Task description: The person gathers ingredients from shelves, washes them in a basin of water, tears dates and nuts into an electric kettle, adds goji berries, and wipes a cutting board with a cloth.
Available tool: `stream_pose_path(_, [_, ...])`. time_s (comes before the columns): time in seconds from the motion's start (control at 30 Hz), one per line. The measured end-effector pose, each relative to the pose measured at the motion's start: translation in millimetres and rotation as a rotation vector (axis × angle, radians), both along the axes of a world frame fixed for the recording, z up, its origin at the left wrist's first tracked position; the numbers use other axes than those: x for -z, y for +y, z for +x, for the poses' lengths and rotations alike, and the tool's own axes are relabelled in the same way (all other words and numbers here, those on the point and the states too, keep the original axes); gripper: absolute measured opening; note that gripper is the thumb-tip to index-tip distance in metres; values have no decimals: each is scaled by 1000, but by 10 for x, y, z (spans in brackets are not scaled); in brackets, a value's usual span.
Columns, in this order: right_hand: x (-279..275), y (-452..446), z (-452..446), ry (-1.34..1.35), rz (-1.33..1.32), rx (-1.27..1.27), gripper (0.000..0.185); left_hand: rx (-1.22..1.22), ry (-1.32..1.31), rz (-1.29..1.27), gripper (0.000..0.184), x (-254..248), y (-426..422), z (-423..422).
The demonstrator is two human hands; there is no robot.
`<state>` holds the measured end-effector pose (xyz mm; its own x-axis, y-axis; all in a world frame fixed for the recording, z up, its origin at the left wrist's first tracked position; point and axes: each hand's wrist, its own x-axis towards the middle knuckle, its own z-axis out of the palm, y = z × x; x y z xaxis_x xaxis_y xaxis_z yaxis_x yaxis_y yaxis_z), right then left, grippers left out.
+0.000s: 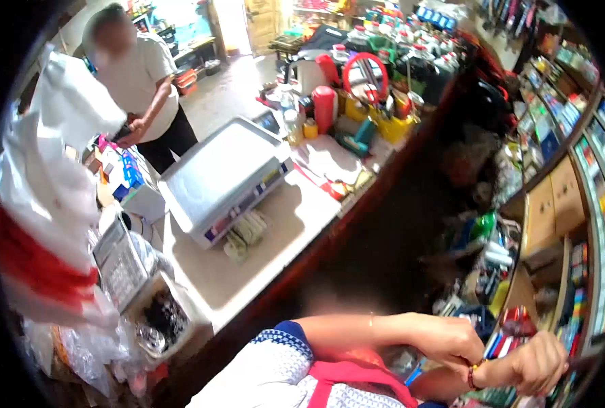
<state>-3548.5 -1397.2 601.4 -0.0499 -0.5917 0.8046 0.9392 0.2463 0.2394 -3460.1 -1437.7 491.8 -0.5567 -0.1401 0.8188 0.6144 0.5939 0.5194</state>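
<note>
My left hand (448,338) reaches across my body, its fingers pinched at a beaded red and yellow bracelet (476,375) on my right wrist. The fingertips are partly hidden behind the wrist. My right hand (530,365) is raised beside it at the lower right, fingers curled in, with nothing visible in them. A thin band (371,319) circles my left forearm. Below the arms, a pink-red cloth (357,381) lies over my patterned white top.
A counter (268,272) carries a scale (221,177), folded banknotes (247,234), a red-framed mirror (365,76) and a yellow basket (392,126). Across it stands a person (129,75). White plastic bags (58,163) hang at left; stocked shelves (574,183) curve along the right.
</note>
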Motion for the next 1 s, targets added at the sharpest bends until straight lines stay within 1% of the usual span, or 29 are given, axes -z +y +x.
stream_pose_path(0.03, [-37,-153,81,-3,4,7,34,61,9,56,40,-46,-183,81])
stream_pose_path(0.07, [-101,-360,203,-8,6,19,32,83,-37,25,40,-97,-413,158])
stream_pose_path(0.1, [-129,-589,346,-31,-54,-99,25,100,-26,23,39,-123,-590,206])
stream_pose_path(0.13, [-166,-790,403,-25,-59,-85,25,131,-10,27,38,-177,-759,225])
stream_pose_path(0.2, [-148,-1037,343,-31,-84,-76,31,212,-6,84,35,-259,-1034,280])
stream_pose_path(0.23, [-140,-1060,239,-19,-98,-28,34,205,-57,83,32,-215,-1140,277])
stream_pose_path(0.27, [-193,-1121,251,60,-104,58,33,161,48,87,32,-224,-1201,213])
stream_pose_path(0.3, [-197,-1161,302,31,-99,36,33,-11,65,-31,31,-224,-1272,240])
stream_pose_path(0.33, [-208,-1198,345,76,-116,109,37,-133,55,-101,32,-283,-1291,323])
stream_pose_path(0.37, [-191,-1293,436,58,-132,211,39,-243,30,-194,33,-288,-1346,351])
stream_pose_path(0.4, [-109,-1403,369,124,-234,255,39,-320,72,-172,32,-157,-1328,320])
stream_pose_path(0.43, [-60,-1459,338,141,-284,287,39,-311,101,-193,30,-117,-1364,280])
stream_pose_path(0.47, [-59,-1525,291,153,-344,293,39,-381,135,-201,28,-145,-1354,222])
stream_pose_path(0.5, [-42,-1541,267,181,-300,429,41,-315,175,-221,28,-80,-1294,-78])
stream_pose_path(0.53, [-182,-1470,212,200,-256,581,44,225,375,52,27,-137,-1143,-502])
stream_pose_path(0.57, [-233,-1402,221,223,-274,630,44,743,528,341,28,-102,-986,-780])
stream_pose_path(0.63, [-254,-1339,95,188,-255,758,38,1047,884,458,33,-601,-961,-1141])
stream_pose_path(0.67, [-298,-1313,-8,156,-244,811,36,1199,1062,468,36,-853,-946,-1316])
stream_pose_path(0.7, [-296,-1288,-93,119,-230,863,33,1255,901,648,34,-604,-868,-1449])
stream_pose_path(0.73, [-321,-1243,-206,80,-214,916,30,1243,544,675,26,-416,-843,-1493])
stream_pose_path(0.77, [-378,-1198,-326,40,-202,967,28,1161,-87,511,20,-353,-855,-1376])
stream_pose_path(0.8, [-351,-1146,-466,223,-206,1057,33,1110,-516,353,16,-281,-865,-1347])
stream_pose_path(0.83, [-351,-1142,-496,126,-242,1188,35,1100,-729,251,15,-415,-904,-1407])
stream_pose_path(0.87, [-405,-1137,-526,29,-279,1317,36,1116,-897,124,15,-701,-994,-1467])
stream_pose_path(0.9, [-397,-1137,-606,35,-290,1341,36,1133,-1018,34,16,-1108,-1094,-1547])
stream_pose_path(0.93, [-417,-1133,-694,66,-247,1396,37,1131,-1143,-65,18,-1530,-1167,-1633])
stream_pose_path(1.0, [-384,-1118,-856,128,-160,1504,38,1090,-1331,-247,25,-2070,-1224,-1764])
